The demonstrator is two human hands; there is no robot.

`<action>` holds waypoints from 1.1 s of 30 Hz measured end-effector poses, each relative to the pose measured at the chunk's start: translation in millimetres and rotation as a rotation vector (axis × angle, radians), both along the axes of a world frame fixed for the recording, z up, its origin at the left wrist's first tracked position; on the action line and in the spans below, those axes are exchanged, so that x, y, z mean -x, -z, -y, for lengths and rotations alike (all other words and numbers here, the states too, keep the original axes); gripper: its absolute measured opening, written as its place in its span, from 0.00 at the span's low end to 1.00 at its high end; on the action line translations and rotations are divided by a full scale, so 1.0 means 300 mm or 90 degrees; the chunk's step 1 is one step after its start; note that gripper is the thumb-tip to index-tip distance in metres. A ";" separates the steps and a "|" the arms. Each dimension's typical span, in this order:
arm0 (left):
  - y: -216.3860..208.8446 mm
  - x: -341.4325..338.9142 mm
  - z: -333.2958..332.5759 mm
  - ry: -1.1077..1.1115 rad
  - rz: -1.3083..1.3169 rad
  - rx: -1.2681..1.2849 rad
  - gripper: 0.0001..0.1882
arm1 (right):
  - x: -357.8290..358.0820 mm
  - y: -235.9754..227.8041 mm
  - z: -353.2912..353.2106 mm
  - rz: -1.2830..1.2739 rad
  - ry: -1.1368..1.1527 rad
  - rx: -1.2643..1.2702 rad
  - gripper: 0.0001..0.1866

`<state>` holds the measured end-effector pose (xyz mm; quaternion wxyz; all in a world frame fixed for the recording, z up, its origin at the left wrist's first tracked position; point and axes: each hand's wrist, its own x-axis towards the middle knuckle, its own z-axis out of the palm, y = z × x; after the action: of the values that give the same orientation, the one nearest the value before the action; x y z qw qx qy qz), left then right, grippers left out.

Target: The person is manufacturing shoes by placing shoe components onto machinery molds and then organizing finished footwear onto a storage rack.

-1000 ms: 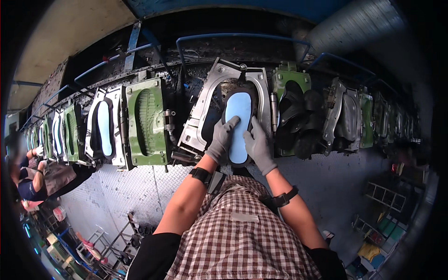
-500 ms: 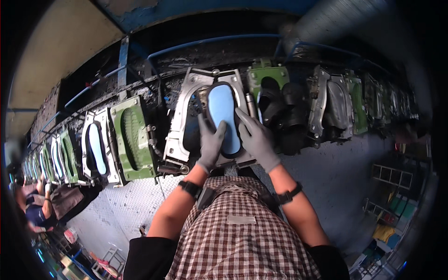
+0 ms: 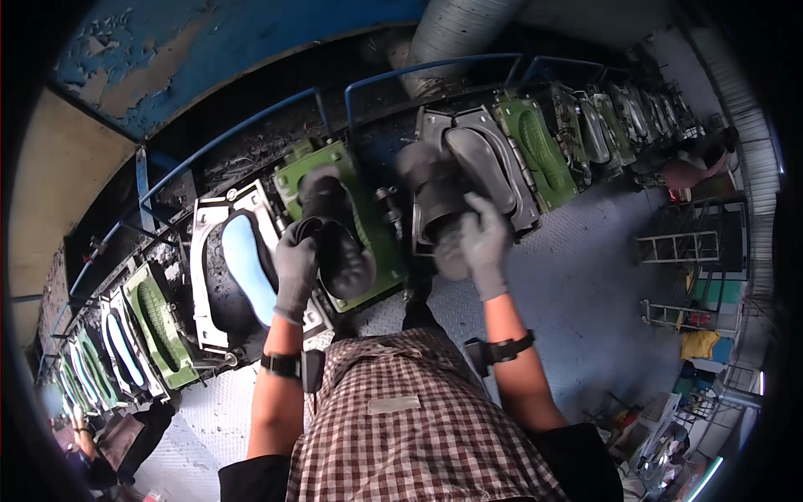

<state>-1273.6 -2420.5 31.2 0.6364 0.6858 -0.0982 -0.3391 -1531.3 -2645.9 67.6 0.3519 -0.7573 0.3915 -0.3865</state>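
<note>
My gloved left hand (image 3: 295,266) is closed on the rim of a black sandal (image 3: 329,224), which is tilted over an open green mould (image 3: 390,269). Opposite it, my gloved right hand (image 3: 487,244) has its fingers bent at the edge of a second black sandal (image 3: 435,194). Motion blurs that sandal, which covers part of a grey metal mould (image 3: 492,159). Left of my left hand, a blue insole (image 3: 246,255) lies on a dark base in a silver mould (image 3: 202,255).
More green and silver moulds run along the line to both sides, one green mould (image 3: 152,325) at left. A blue rail (image 3: 435,67) runs behind them. Another person (image 3: 84,439) stands at the far left. Metal racks (image 3: 682,248) stand at right on the patterned floor (image 3: 544,276).
My hands have left the blue insole and moved right to the black sandals. The sandals, close together before, are now apart. My view has shifted right.
</note>
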 end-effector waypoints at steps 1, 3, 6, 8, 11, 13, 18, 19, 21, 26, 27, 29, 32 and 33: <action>-0.037 0.051 0.041 -0.011 0.025 0.038 0.16 | 0.050 -0.076 0.096 -0.030 0.029 -0.014 0.18; -0.135 0.196 0.198 -0.025 0.042 0.117 0.15 | 0.201 -0.182 0.318 -0.158 0.095 0.092 0.22; -0.209 0.398 0.498 -0.016 0.032 0.172 0.20 | 0.307 -0.281 0.482 -0.240 0.136 0.194 0.33; -0.224 0.543 0.690 0.016 0.013 0.197 0.20 | 0.376 -0.247 0.515 0.267 -0.107 -0.424 0.37; -0.163 0.734 0.887 0.153 0.071 0.157 0.30 | 0.403 -0.169 0.483 0.023 -0.179 -0.333 0.31; -0.158 0.826 0.992 0.131 0.133 0.124 0.35 | 0.502 -0.008 0.564 -0.010 -0.058 -0.328 0.26; 0.272 0.707 1.074 0.075 0.546 -0.191 0.33 | 0.466 -0.129 0.666 -0.032 -0.103 -0.597 0.32; 0.260 0.663 1.142 -0.011 0.182 -0.089 0.33 | 0.450 -0.136 0.684 0.026 -0.111 -0.563 0.32; 0.225 0.632 1.201 -0.143 -0.160 0.118 0.35 | 0.415 -0.180 0.744 -0.020 -0.107 -0.556 0.28; 0.205 0.698 1.133 -0.069 -0.018 0.098 0.28 | 0.244 -0.073 0.860 -0.122 -0.072 0.099 0.23; 0.232 0.717 1.094 -0.046 -0.024 0.064 0.27 | 0.202 -0.072 0.851 -0.130 -0.134 0.105 0.23; 0.180 0.781 1.076 -0.033 -0.030 0.099 0.26 | 0.192 -0.026 0.852 -0.307 -0.279 0.132 0.23; 0.130 0.842 1.007 -0.045 0.008 0.178 0.26 | 0.192 -0.057 0.802 -0.398 -0.474 0.186 0.21; 0.110 0.872 0.978 -0.013 -0.111 0.160 0.28 | 0.182 -0.061 0.813 -0.409 -0.495 0.181 0.20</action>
<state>-1535.4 -2713.9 -1.7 0.7266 0.5699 -0.0772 -0.3759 -1585.9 -2889.9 85.8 0.2253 -0.9674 0.1132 -0.0249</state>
